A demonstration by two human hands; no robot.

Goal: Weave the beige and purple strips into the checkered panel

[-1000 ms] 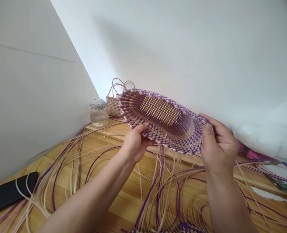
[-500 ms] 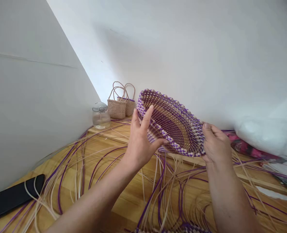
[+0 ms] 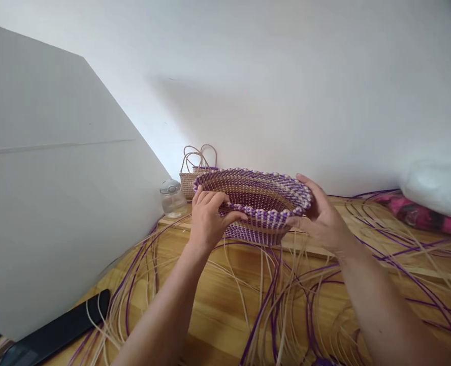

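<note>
While pale and purple strands [image 3: 274, 300] spill across the lower centre of the frame, the wooden counter [image 3: 218, 315] shows between them, its grain running under the loose curves. At the lower left lies a flat black case [image 3: 61, 330], slanting up toward the middle, with a couple of pale strands looping over its right end. The person's bare forearms come in from the bottom edge and the lower right.

In the middle of the frame, the left hand [image 3: 210, 216] grasps the near rim of the basket [image 3: 261, 223] toward its left end, fingers bent over the edge and thumb stretched along the outer side. The right hand [image 3: 324, 218] grips the right end, thumb on the near side and fingers round the back. The basket, woven in purple and cream with a brownish band inside, is held up with its long oval mouth tipped toward the viewer.

Beyond it, left of centre, stands a lidded clear jar [image 3: 173, 201], and just behind that two small bags [image 3: 188, 184] with looped handles, the rear one purple-rimmed. At the right edge, a white plastic bundle [image 3: 439, 188] rests over pink cloth [image 3: 412, 211]. The pale wall [image 3: 286, 101] fills the upper frame.
</note>
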